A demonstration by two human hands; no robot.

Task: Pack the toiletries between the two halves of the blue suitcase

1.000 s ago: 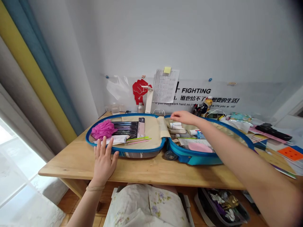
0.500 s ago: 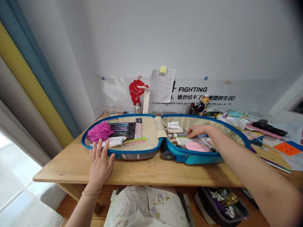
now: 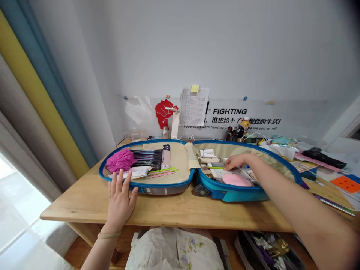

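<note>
Blue-rimmed suitcase point(image 3: 146, 141), count one, lies opened flat on a pale wooden table point(image 3: 84, 204), its two halves side by side, beige lining up, one caster wheel point(image 3: 201, 190) showing at the front. Left half: one pink mesh bath puff point(image 3: 120, 160), one black-and-pink toothbrush pack point(image 3: 149, 159), one white packet point(image 3: 135, 172), thin green and pink sticks point(image 3: 163, 172), number unclear. Right half: at least three rolled tubes point(image 3: 206, 154), one pink oval case point(image 3: 236, 180), one white paper sheet point(image 3: 221, 173). Left hand point(image 3: 120, 200) lies open, fingers spread, across the front rim of the left half. Right hand point(image 3: 237, 162) reaches over the right half, fingertips down among the items beside the sheet; grip cannot be told. Hands well apart, the suitcase's middle fold between them. Front rim sits near the table's front edge, a strip of wood between; the right half's outer rim lies just beside loose papers point(image 3: 309, 167).
</note>
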